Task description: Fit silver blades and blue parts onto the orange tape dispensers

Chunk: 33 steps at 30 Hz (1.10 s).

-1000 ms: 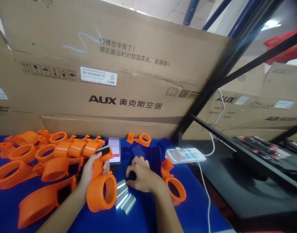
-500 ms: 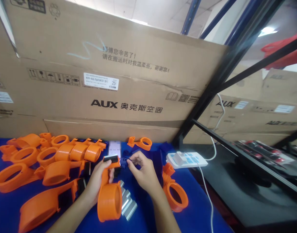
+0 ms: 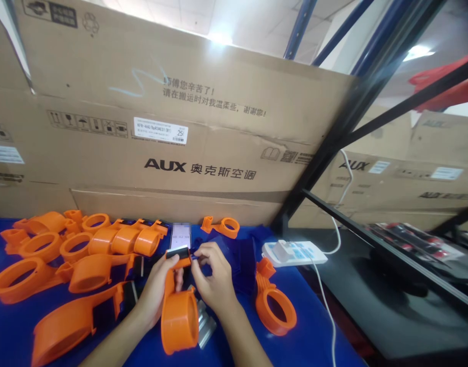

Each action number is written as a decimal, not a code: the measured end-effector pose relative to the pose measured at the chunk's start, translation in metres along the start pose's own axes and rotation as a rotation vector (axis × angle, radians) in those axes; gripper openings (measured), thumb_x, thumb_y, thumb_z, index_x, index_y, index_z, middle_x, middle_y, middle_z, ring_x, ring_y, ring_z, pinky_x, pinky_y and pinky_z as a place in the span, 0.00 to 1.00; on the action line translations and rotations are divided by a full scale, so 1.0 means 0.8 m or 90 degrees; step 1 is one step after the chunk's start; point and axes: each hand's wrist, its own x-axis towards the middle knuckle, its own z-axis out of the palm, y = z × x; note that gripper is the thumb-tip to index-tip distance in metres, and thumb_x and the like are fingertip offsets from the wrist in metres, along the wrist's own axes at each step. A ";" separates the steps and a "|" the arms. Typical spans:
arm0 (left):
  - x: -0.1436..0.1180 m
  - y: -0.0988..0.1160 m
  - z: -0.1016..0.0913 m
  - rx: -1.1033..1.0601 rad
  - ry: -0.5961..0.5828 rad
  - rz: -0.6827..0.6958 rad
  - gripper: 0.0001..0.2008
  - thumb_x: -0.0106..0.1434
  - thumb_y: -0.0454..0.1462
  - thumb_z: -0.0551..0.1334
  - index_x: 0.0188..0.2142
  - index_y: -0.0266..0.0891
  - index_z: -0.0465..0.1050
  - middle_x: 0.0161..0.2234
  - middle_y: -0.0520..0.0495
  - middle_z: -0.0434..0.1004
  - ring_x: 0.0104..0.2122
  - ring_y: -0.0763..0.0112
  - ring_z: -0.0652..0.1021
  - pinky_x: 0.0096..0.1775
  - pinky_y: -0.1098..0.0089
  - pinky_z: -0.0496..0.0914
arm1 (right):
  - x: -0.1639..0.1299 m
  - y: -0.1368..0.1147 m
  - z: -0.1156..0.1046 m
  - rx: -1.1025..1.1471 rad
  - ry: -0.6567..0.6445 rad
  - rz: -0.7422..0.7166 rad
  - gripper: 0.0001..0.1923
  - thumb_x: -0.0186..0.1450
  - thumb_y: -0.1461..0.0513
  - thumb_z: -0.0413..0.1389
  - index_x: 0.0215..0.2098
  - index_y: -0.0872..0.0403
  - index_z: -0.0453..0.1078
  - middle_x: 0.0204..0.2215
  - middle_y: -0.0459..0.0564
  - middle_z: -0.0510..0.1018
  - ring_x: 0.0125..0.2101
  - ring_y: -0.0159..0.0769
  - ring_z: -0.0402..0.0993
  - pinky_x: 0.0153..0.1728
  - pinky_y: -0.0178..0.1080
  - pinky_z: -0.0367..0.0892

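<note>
Orange plastic ring-shaped dispenser (image 3: 178, 318) stands gripped in left hand (image 3: 157, 290). Right hand (image 3: 211, 278) fingers pinch a small dark-blue clip (image 3: 195, 256) at its black top. Misaligned, the clip could slip onto the blue bench (image 3: 314, 326).

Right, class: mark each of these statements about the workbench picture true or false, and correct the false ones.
1. The left hand grips an orange tape dispenser by its handle. True.
2. The right hand rests flat on the white power strip. False: it pinches a small dark part at the top of the held dispenser; the strip lies apart, to the right.
3. More orange dispensers lie on the blue table cover to the left of the hands. True.
4. The large cardboard box behind the table bears no print. False: it reads AUX.
5. A phone stands behind the hands. True.
</note>
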 end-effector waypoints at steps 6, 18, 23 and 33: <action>0.005 -0.003 -0.007 -0.016 0.001 -0.003 0.18 0.62 0.49 0.67 0.26 0.39 0.70 0.20 0.52 0.70 0.19 0.73 0.68 0.24 0.72 0.66 | 0.005 -0.008 -0.006 0.050 -0.055 -0.013 0.06 0.70 0.68 0.56 0.41 0.51 0.73 0.40 0.51 0.75 0.33 0.35 0.75 0.34 0.37 0.73; 0.002 0.002 -0.004 -0.006 0.016 0.015 0.17 0.60 0.48 0.69 0.26 0.39 0.70 0.20 0.52 0.71 0.18 0.73 0.70 0.22 0.73 0.66 | 0.006 -0.009 -0.006 0.064 -0.061 -0.017 0.12 0.69 0.67 0.59 0.47 0.47 0.79 0.46 0.54 0.79 0.45 0.43 0.79 0.47 0.46 0.77; 0.002 0.001 -0.001 -0.011 0.043 0.054 0.16 0.60 0.46 0.70 0.26 0.39 0.71 0.21 0.54 0.72 0.18 0.75 0.70 0.22 0.74 0.66 | 0.003 -0.012 0.000 0.058 -0.021 0.028 0.11 0.68 0.65 0.61 0.48 0.48 0.79 0.43 0.53 0.82 0.43 0.43 0.81 0.46 0.45 0.78; 0.003 0.008 -0.005 -0.042 0.021 0.013 0.20 0.61 0.50 0.69 0.25 0.37 0.71 0.19 0.51 0.71 0.20 0.73 0.72 0.24 0.72 0.67 | 0.003 -0.010 0.000 0.074 -0.026 0.024 0.11 0.71 0.67 0.58 0.45 0.48 0.80 0.44 0.53 0.83 0.43 0.41 0.82 0.45 0.44 0.77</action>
